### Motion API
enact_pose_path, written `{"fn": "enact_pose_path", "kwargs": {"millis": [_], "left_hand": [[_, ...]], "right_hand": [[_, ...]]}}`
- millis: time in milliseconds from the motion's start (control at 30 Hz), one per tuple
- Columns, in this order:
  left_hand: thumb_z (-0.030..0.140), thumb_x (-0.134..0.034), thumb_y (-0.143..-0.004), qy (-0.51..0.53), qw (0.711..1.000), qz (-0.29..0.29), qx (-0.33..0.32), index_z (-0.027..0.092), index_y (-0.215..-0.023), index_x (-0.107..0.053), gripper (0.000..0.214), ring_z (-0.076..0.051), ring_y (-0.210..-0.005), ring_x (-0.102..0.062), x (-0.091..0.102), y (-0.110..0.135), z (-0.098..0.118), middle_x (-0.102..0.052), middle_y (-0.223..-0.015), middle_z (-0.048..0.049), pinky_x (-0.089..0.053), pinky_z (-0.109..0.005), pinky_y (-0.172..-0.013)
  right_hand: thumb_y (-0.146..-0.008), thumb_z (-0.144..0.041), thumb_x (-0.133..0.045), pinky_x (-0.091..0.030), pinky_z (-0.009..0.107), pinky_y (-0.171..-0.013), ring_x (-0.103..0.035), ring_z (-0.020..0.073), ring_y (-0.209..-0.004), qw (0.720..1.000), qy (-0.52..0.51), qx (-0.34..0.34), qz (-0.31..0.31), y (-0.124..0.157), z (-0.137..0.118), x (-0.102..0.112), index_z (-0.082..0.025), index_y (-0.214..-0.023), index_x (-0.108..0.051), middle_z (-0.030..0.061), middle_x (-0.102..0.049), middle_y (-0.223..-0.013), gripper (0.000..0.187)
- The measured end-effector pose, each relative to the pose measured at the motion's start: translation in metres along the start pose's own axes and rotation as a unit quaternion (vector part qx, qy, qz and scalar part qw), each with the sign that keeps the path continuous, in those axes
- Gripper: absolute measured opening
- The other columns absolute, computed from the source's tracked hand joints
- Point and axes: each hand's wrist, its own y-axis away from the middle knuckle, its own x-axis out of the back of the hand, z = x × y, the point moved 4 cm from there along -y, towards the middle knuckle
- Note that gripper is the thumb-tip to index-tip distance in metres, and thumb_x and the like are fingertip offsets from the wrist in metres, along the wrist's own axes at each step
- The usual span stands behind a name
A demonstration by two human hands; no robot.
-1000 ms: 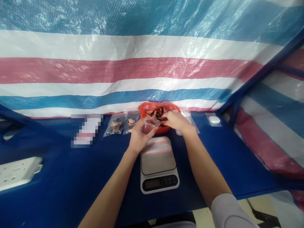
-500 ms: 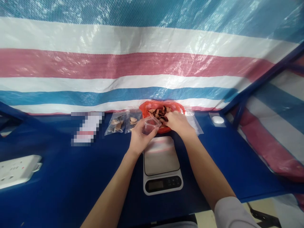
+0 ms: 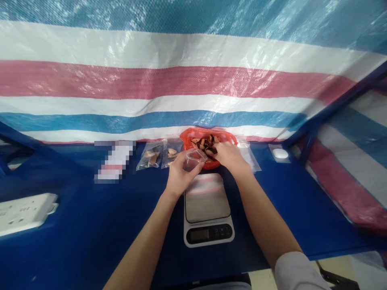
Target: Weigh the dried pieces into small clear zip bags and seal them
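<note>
My left hand [image 3: 179, 173] is closed on a small clear plastic bag [image 3: 195, 157], holding its mouth wide. Beside it, my right hand [image 3: 228, 157] reaches into a red plastic bag [image 3: 189, 135] full of dried brown-and-pale slices [image 3: 205, 141]. Its fingers are curled in a pinch at the slices, and the fingertips are partly hidden among them. Just below the hands lies a kitchen scale [image 3: 207, 199] with a bare metal plate and a dark display.
Left of the red bag lie two clear bags with slices, an outer one [image 3: 150, 155] and an inner one [image 3: 172, 153]. Flat clear bags [image 3: 252, 159] lie to its right. A white oval object [image 3: 280, 153] is further right. A power strip [image 3: 27, 213] sits at left on the blue table [image 3: 105, 229].
The whole view has shifted slightly, with things now a little further right. Both hands keep nearly the same places at the bags.
</note>
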Motion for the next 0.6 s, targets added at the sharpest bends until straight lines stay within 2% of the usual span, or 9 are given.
{"fn": "enact_pose_path", "kwargs": {"millis": [233, 433, 600], "left_hand": [[0.038, -0.076, -0.082, -0.003, 1.0, 0.004, -0.009, 0.018, -0.119, -0.068, 0.042, -0.026, -0.109, -0.07, 0.0, 0.001, -0.003, -0.075, -0.116, -0.0091, -0.055, -0.041, -0.099], [0.038, -0.077, -0.082, -0.002, 1.0, 0.007, -0.008, 0.018, -0.118, -0.068, 0.042, -0.025, -0.108, -0.071, 0.001, 0.002, -0.003, -0.075, -0.116, -0.0092, -0.056, -0.04, -0.098], [0.038, -0.077, -0.082, 0.002, 1.0, 0.007, -0.006, 0.018, -0.118, -0.068, 0.042, -0.025, -0.109, -0.071, 0.0, 0.002, -0.002, -0.075, -0.116, -0.0093, -0.056, -0.04, -0.098]], "right_hand": [[-0.09, -0.022, -0.061, -0.052, 0.034, -0.085, -0.068, 0.0302, -0.11, 0.999, 0.009, -0.019, -0.035, -0.002, 0.003, -0.005, -0.016, -0.119, -0.07, 0.0173, -0.07, -0.12, 0.03], [-0.096, -0.034, -0.056, -0.051, 0.034, -0.083, -0.069, 0.029, -0.105, 1.0, -0.005, -0.016, -0.02, -0.003, 0.005, -0.003, -0.017, -0.117, -0.07, 0.0167, -0.072, -0.117, 0.031], [-0.091, -0.024, -0.058, -0.05, 0.031, -0.08, -0.068, 0.026, -0.103, 0.999, -0.03, -0.003, -0.011, 0.002, 0.007, 0.006, -0.021, -0.106, -0.075, 0.0121, -0.074, -0.112, 0.024]]}}
